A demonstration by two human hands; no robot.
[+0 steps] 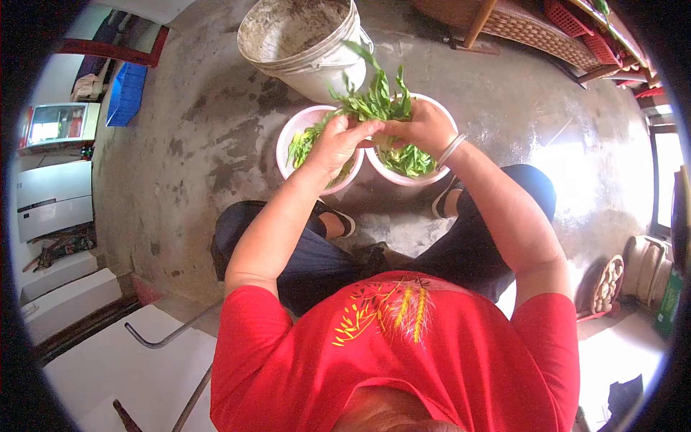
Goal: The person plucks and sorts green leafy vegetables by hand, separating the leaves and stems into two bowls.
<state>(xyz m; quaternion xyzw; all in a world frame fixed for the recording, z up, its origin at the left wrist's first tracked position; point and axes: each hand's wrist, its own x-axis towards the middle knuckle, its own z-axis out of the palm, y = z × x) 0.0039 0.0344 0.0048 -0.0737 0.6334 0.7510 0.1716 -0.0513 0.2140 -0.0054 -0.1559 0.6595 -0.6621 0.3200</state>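
Note:
Above two baskets, my left hand (341, 145) and my right hand (423, 129) meet, fingers closed around a bunch of leafy greens (374, 101). The leaves fan out beyond my fingers, and the stem ends are mostly hidden by my hands. Below my left hand stands a pink-rimmed basket (285, 147) with loose green leaves inside. A second basket (410, 181), also holding leaves, sits under my right hand, which has a pale bracelet at the wrist.
Just past the baskets a dirty white bucket (324, 68) stands on the concrete floor (209, 144). A blue crate (127, 93) is at the left. Woven furniture (529, 32) lies far right, and a metal-legged white surface (144, 353) is at the lower left.

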